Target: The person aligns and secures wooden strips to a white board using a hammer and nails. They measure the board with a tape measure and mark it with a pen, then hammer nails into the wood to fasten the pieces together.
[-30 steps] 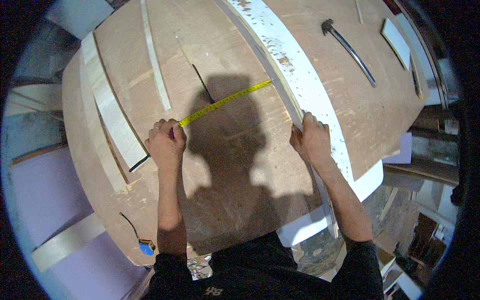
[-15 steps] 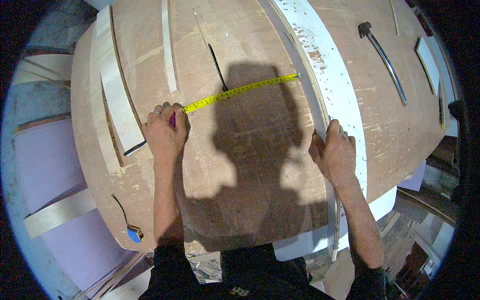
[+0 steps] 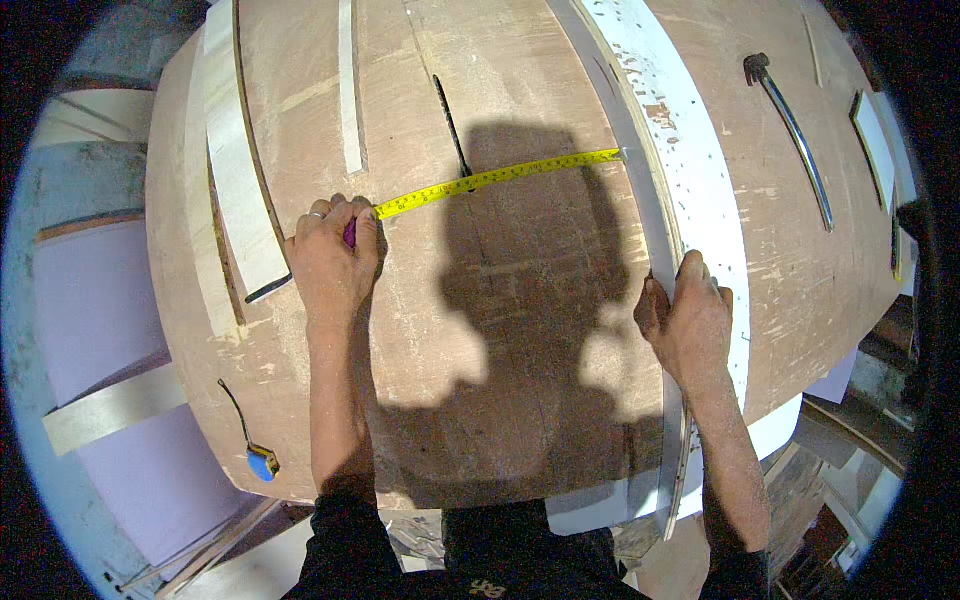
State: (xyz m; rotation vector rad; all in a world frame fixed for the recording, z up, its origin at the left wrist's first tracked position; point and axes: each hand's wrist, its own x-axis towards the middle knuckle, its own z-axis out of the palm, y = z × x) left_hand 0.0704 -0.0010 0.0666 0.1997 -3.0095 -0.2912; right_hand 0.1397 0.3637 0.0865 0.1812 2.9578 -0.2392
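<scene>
My left hand point(image 3: 335, 255) is closed around a tape measure, whose purple case point(image 3: 350, 232) shows between the fingers. From it the yellow tape blade point(image 3: 500, 178) runs right across the brown plywood sheet point(image 3: 560, 400) to the inner edge of a long strip point(image 3: 655, 215). My right hand point(image 3: 690, 318) grips that strip nearer to me, thumb on the inner side and fingers over its top. A white panel point(image 3: 700, 190) with scattered dark spots lies along the strip's right side. A thin black stick point(image 3: 449, 120) lies with its near end at the blade.
A hammer point(image 3: 790, 135) lies right of the white panel. Pale wooden strips point(image 3: 240, 170) lie on the left, with a narrow one point(image 3: 350, 90) nearby. A small blue rounded thing with a dark cord point(image 3: 263, 463) is at the near left. My shadow covers the middle.
The view has shifted a little, so most things on the sheet appear slightly farther right. Both hands keep their holds, and the blade still reaches the strip.
</scene>
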